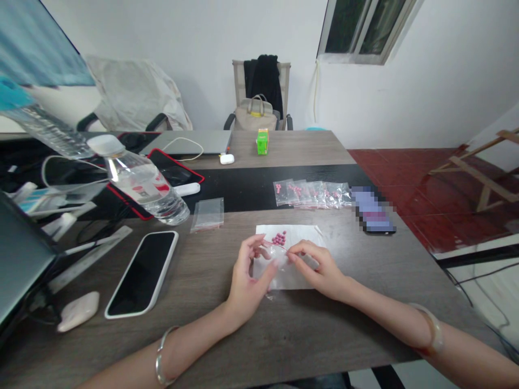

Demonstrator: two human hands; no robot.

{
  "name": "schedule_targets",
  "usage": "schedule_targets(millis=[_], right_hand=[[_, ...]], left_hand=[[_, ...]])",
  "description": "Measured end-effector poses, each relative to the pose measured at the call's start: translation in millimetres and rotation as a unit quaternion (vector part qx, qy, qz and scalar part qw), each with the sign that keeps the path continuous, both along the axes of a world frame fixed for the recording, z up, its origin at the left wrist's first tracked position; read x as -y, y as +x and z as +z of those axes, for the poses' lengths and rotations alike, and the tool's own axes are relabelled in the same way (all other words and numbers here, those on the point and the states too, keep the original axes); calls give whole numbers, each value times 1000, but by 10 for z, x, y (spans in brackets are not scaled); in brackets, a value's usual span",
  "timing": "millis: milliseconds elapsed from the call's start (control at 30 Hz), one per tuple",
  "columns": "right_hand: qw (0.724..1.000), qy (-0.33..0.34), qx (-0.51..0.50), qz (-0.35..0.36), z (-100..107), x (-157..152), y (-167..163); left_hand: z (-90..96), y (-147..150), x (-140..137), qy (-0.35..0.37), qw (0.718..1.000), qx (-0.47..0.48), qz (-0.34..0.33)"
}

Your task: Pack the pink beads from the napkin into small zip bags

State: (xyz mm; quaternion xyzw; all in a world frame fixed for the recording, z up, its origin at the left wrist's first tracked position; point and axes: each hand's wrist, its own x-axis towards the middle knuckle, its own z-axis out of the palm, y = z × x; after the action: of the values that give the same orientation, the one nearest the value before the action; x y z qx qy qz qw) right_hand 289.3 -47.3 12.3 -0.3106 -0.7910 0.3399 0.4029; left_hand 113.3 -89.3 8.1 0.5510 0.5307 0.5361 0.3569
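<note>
Head view: towards the desk's [203, 281] near edge, left hand [246, 278] and right hand [320, 269] fingers pinch a bag [279, 253], likely light, limp, slippery, best held by its rim.

A grey-brown table [292, 337] bears a white sheet [292, 281], overlapping clear bags [311, 194], a bottle [141, 181] and a green box [263, 142].

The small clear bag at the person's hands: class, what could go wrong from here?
1. The loose pink pellets lie on flat white paper close to the left hand; a nudge might scatter them.
2. The thin clear bag is pinched near its edge by the right hand, so it could slip.
3. The bags with pink pieces overlap, so one might be miscounted.
</note>
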Motion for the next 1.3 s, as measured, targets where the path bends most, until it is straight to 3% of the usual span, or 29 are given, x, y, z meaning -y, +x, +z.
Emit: schedule_targets(millis=[100,200,567,833,1067,1300], right_hand=[[999,-35,-14,-9,-25,0,2],[999,-35,-31,-17,-47,-1,-4],[996,-66,-57,-15,-46,10,-13],[980,-192,-25,42,2,-5,3],[987,-155,-14,32,-22,-3,-15],[991,-128,-3,35,-30,4,-6]], left_hand=[[-1,-1,-31,-44,995,90,-4],[12,3,-52,-75,990,120,-11],[66,-12,-4,-14,998,66,15],[35,0,30,-10,996,85,-4],[33,8,-4,-80,994,53,-58],[34,-2,-11,-67,997,-14,-46]])
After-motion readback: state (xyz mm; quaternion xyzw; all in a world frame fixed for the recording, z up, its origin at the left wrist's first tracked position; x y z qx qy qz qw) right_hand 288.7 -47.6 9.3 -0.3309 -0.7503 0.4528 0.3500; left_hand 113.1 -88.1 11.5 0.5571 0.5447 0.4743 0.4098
